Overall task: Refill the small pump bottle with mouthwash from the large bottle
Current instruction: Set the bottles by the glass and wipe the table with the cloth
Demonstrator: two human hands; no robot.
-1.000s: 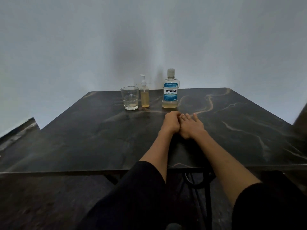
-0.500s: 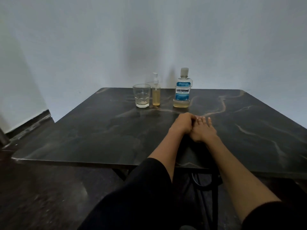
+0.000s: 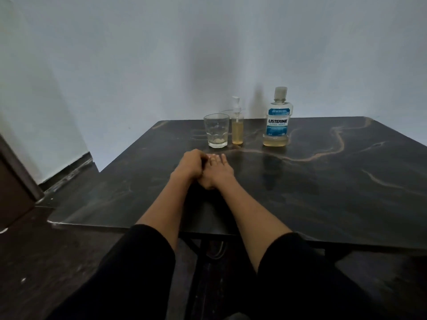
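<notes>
surface: dark marbled top, carried everything
large bottle: far edge, capped, only a low amber layer left; likely light, smooth rigid plastic, best gripped round the labelled waist
glass: well left of large bottle, fragile, nearly empty
small pump bottle: between glass and large bottle, slim, tippy; hold body, unscrew pump collar
hands: left hand curled against flat right hand, together, holding nothing, nearer than large bottle

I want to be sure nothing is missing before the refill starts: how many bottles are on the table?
2. The small pump bottle stands just right of the glass; the large mouthwash bottle stands further right. No others show.
</notes>
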